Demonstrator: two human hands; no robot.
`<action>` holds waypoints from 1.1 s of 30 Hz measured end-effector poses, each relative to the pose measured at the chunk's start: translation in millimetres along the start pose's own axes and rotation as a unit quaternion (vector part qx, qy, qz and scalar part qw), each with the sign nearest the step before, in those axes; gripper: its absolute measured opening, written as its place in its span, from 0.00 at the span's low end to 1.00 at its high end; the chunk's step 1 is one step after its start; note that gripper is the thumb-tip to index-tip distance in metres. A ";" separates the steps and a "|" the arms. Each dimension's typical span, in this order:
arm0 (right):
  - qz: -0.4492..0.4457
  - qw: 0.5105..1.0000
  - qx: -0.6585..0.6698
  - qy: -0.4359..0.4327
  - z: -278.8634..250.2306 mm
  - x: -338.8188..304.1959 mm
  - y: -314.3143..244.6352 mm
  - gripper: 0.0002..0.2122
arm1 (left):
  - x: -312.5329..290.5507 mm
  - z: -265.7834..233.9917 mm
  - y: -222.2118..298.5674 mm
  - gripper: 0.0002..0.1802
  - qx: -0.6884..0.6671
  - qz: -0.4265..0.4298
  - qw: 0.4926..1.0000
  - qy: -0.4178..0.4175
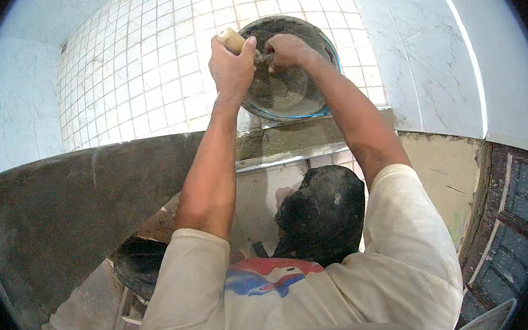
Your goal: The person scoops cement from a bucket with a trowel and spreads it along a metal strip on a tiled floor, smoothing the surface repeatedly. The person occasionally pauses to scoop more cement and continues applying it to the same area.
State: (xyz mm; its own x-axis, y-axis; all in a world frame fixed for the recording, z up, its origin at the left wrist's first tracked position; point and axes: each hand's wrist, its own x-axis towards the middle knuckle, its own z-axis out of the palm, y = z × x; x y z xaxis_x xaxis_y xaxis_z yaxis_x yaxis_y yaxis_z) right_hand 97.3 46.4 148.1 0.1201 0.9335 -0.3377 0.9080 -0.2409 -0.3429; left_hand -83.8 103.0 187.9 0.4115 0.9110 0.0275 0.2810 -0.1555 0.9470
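A round, dark basin [285,115] with a blue rim holds wet grey mortar [290,98] and stands at the edge of the tiled surface. My left hand [232,68] is closed around the wooden handle [230,40] of what looks like a trowel, over the basin's left side. Its grey, mortar-smeared metal neck shows between my hands, but the blade cannot be made out. My right hand [290,50] is inside the basin with its fingers curled together beside that neck. What those fingers hold, if anything, is hidden.
White square tiles [146,81] spread behind the basin, between pale marbled walls [415,41]. A grey cement-coated ledge [91,178] runs along the front. Below it are a dark, dusty rounded shape [324,216] and a black container [137,268]. Dark panelling [521,207] stands at right.
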 end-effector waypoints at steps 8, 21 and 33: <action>0.003 0.891 0.453 -0.031 72.9 -7.2 32.3 0.10 | -16.0 -19.8 17.7 0.22 -0.148 0.006 0.986 0.073; 0.186 0.979 0.082 -0.012 126.3 23.3 38.2 0.17 | -14.4 -20.0 30.7 0.23 -0.054 0.010 0.992 0.114; 0.114 0.957 0.266 0.004 -6.0 -15.6 -31.4 0.08 | -17.2 1.5 4.3 0.24 -0.029 -0.031 0.995 0.086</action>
State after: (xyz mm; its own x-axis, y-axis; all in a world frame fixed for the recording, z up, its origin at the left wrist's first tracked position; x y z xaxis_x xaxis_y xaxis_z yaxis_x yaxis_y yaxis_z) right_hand 69.4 41.1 169.4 0.2968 0.8420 -0.4505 0.5252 -0.5379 -0.6594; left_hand -88.3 86.0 191.0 0.2397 0.9707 0.0185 0.2485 -0.0798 0.9653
